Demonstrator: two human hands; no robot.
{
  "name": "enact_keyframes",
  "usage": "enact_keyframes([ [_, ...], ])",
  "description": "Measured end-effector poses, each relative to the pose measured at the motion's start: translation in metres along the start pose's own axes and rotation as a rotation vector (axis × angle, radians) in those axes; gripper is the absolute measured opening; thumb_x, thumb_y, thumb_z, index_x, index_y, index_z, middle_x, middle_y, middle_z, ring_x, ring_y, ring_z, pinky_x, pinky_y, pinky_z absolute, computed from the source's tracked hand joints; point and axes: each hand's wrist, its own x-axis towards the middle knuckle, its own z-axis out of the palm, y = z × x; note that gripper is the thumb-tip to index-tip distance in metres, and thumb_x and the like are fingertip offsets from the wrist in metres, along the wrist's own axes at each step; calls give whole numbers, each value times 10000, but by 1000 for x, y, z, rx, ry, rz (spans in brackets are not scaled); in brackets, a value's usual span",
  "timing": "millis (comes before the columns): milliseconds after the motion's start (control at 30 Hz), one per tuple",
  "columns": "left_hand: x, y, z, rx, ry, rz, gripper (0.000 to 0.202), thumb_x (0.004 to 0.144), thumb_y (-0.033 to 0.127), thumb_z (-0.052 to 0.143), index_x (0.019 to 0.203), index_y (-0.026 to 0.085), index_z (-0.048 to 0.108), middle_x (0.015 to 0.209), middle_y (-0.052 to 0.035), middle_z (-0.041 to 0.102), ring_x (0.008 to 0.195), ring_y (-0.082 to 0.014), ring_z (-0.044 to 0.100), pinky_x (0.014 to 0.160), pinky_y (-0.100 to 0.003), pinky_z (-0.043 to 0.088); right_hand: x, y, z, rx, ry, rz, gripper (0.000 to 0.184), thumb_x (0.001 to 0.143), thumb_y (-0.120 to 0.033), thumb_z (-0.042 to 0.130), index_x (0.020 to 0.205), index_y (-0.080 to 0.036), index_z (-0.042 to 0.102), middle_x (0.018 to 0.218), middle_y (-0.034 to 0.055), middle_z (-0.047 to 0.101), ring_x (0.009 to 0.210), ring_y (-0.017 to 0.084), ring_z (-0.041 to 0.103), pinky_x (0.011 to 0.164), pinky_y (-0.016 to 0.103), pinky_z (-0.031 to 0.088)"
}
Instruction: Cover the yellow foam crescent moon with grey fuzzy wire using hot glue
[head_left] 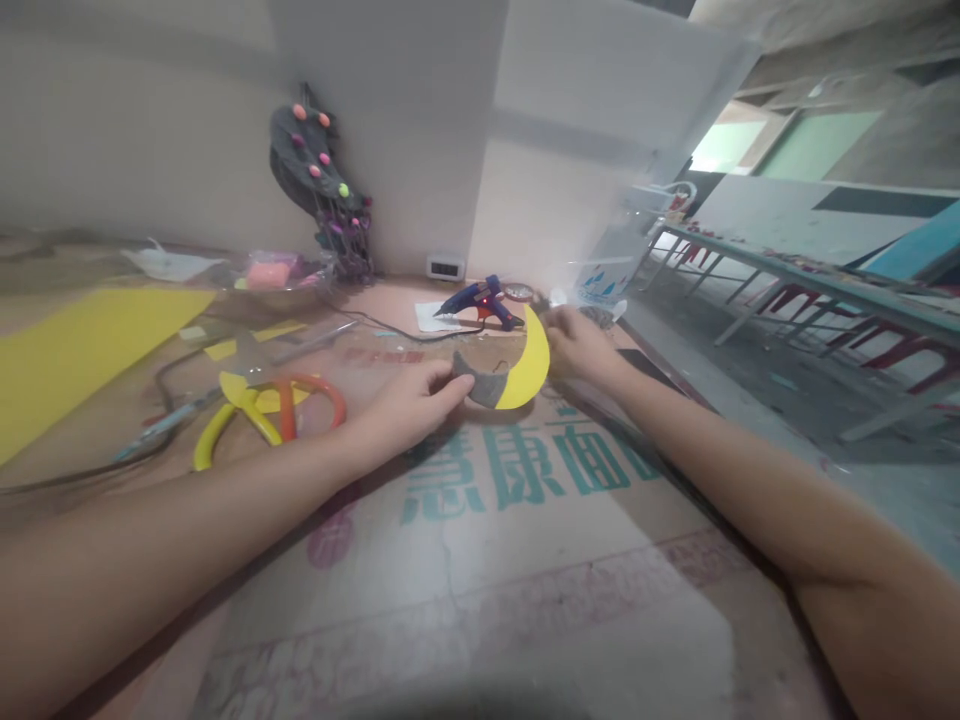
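Note:
Both my hands hold one small crescent-shaped craft piece above the cardboard-covered table [525, 560]. Its yellow crescent part [531, 368] curves up to the right, and a grey piece [480, 385] sits on its lower left end. My left hand [409, 405] pinches the grey end between thumb and fingers. My right hand [577, 345] is closed on the upper tip of the yellow crescent. A blue glue gun [480, 300] stands on a white sheet just behind the piece.
Yellow and orange ring-shaped cutouts [277, 410] lie left of my left hand. A large yellow sheet [82, 345] lies at far left. A dark decorated object [319, 170] leans in the wall corner. Cables cross the table. Tables and red chairs [825, 300] stand at the right.

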Motion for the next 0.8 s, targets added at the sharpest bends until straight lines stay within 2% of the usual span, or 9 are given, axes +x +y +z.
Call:
enact_keyframes([
  [133,2,-5,0,11,32,-1,336,884,431,467,654,190,510,633,17,550,622,-150,499,574,-270,345,7,-3,-32,28,190,53,295,961,-290,345,1121,-169,562,716,12,533,593,151,496,585,294,443],
  [200,3,-7,0,0,42,13,339,891,427,461,655,189,509,632,18,545,619,-148,495,580,-270,351,0,-19,-38,-33,299,-71,382,1000,-355,294,1092,-167,613,694,16,506,606,163,494,617,320,435],
  [233,3,-7,0,-2,46,19,340,894,425,459,654,189,510,629,18,542,616,-146,492,583,-271,353,-6,-29,-37,-51,312,-115,411,1008,-378,285,1105,-181,632,741,33,529,679,180,519,691,349,444],
  [267,3,-7,0,-1,50,23,341,897,420,456,654,188,511,626,19,539,613,-145,488,584,-272,352,-14,-40,-34,-72,301,-182,396,1002,-387,318,1122,-200,645,803,50,557,769,200,537,768,374,440],
  [333,3,-6,0,11,61,24,340,901,407,454,647,188,507,611,22,522,600,-142,473,581,-274,343,-29,-60,-22,-233,177,-425,376,997,-349,348,1205,-202,625,923,88,572,890,237,527,835,414,425],
  [433,3,-5,0,11,72,15,328,902,395,458,652,188,502,607,28,501,595,-139,460,575,-276,331,-48,-75,-3,-389,74,-611,338,966,-236,441,1270,-197,583,978,99,565,909,238,487,833,397,419],
  [533,3,-4,0,-20,61,17,320,909,396,453,672,188,504,623,31,509,601,-135,460,581,-276,332,-55,-73,5,-430,52,-658,330,954,-190,475,1268,-208,572,947,82,571,855,219,471,776,357,416],
  [633,2,-4,0,-27,64,28,326,912,395,455,664,187,497,619,38,491,597,-129,447,585,-277,330,-54,-65,5,-427,66,-659,298,971,-228,467,1243,-202,588,860,64,573,779,206,461,709,333,401],
  [800,2,-3,0,-20,69,28,336,912,403,458,660,185,499,625,39,489,605,-130,450,586,-277,331,-53,-63,5,-519,63,-693,300,974,-271,481,1223,-189,625,830,65,577,772,206,468,692,329,376],
])
